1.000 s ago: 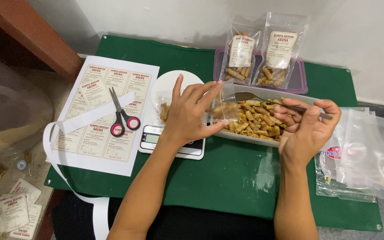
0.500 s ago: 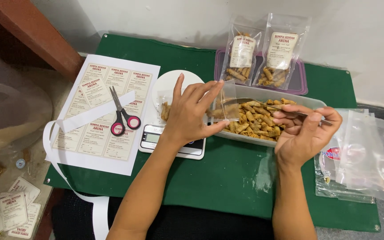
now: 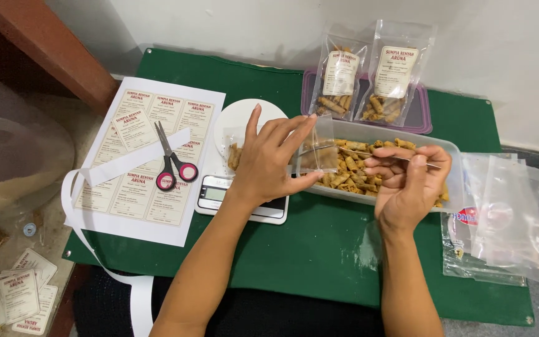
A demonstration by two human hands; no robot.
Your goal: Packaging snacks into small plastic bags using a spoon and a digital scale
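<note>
Head view: my two hands work at mid-frame over the green mat (image 3: 319, 249).
Left hand (image 3: 269, 159): pinches a small clear pouch (image 3: 316, 150) open.
Right hand (image 3: 407, 181): fingers curled around a thin metal utensil (image 3: 400, 157) over the snack tub (image 3: 394, 178), centre right.
Technique: best to keep the pouch mouth wide, close over the tub.
Unclear: the utensil's tip and the scale (image 3: 241, 200) display.

Two filled snack pouches (image 3: 341, 78), one pair of scissors (image 3: 171, 161), one scale (image 3: 241, 201), one snack tub (image 3: 394, 165), one label sheet (image 3: 148, 159)
</note>
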